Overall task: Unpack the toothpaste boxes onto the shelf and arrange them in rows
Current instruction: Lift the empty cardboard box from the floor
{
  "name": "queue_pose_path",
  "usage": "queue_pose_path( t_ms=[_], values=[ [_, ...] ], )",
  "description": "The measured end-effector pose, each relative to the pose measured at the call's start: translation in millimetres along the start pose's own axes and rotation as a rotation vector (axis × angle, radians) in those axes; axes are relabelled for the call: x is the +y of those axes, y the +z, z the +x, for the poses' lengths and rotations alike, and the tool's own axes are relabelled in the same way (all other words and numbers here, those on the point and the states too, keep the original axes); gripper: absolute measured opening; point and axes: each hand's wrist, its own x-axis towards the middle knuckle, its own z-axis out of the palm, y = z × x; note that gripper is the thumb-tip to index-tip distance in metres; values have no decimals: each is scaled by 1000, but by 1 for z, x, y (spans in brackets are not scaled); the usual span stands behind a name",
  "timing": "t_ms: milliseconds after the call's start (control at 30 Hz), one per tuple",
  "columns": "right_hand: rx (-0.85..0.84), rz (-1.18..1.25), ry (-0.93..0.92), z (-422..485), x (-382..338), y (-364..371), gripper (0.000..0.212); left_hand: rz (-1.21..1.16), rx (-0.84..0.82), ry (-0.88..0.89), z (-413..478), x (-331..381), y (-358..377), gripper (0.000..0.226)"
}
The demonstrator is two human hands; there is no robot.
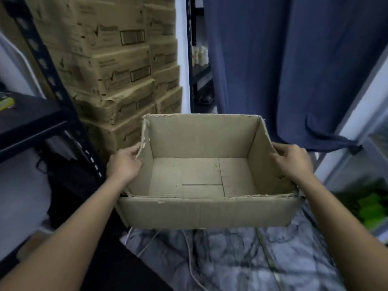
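An open brown cardboard box (199, 211) with torn top edges is held up in front of me, and nothing lies on its bare floor. My left hand (123, 164) grips its left wall near the rim. My right hand (294, 160) grips the right wall. A dark metal shelf (31, 122) stands at the left. On its far left edge a yellow-green pack (6, 102) shows, too blurred to identify. No toothpaste boxes are clearly visible.
A tall stack of sealed cardboard cartons (117, 66) rises behind the shelf post. A blue curtain (283, 59) hangs at the right. Grey patterned floor with a white cable (191, 265) lies below. Green items (375, 208) sit low at the right.
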Motion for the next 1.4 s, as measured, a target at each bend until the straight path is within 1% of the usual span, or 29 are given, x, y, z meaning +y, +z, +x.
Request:
queue_pose_path(
  t_ms=[133, 233, 333, 367, 433, 500, 600, 700, 767, 800, 867, 933, 1000, 1067, 1167, 1200, 1233, 1300, 1333, 1400],
  values=[
    [-92, -43, 101, -18, 49, 67, 34, 9, -54, -100, -2, -47, 63, 46],
    [-148, -77, 211, -39, 80, 116, 29, 13, -149, -179, -7, -92, 104, 47],
    [-225, -96, 334, -64, 109, 161, 35, 36, -237, -305, -21, -138, 138, 46],
    [-251, -94, 350, -74, 117, 173, 35, 68, -258, -324, -26, -150, 148, 44],
    [-289, -85, 364, -88, 128, 190, 28, 146, -289, -298, -29, -162, 164, 42],
    [-302, -78, 389, -98, 138, 201, 27, 194, -292, -227, -27, -163, 173, 40],
    [-276, -60, 441, -111, 152, 213, 37, 145, -264, -162, -18, -162, 186, 40],
    [-229, -20, 486, -118, 155, 223, 32, 63, -248, -119, -13, -162, 204, 39],
    [-233, -18, 499, -126, 155, 231, 33, 73, -283, -160, -18, -168, 219, 46],
    [-257, -37, 519, -132, 155, 236, 34, 131, -302, -238, -25, -172, 227, 52],
    [-315, -85, 564, -143, 153, 245, 34, 266, -302, -447, -50, -173, 242, 62],
    [-347, -81, 578, -150, 148, 249, 33, 267, -304, -557, -79, -161, 254, 72],
    [-372, -54, 559, -152, 140, 244, 31, 203, -332, -566, -101, -148, 262, 81],
    [-430, -21, 567, -151, 142, 237, 35, 181, -347, -551, -111, -144, 265, 84],
    [-612, 41, 635, -155, 153, 231, 61, 166, -321, -615, -108, -155, 263, 93],
    [-657, 81, 672, -157, 157, 230, 67, 158, -335, -659, -105, -160, 261, 91],
    [-674, 127, 705, -159, 161, 231, 69, 145, -364, -704, -103, -164, 258, 81],
    [-662, 253, 770, -161, 161, 230, 68, 67, -394, -751, -99, -170, 255, 53],
    [-653, 299, 782, -160, 158, 231, 68, 5, -387, -762, -99, -173, 254, 47],
    [-661, 342, 779, -158, 157, 235, 69, -99, -361, -757, -97, -175, 253, 50]
  ],
)
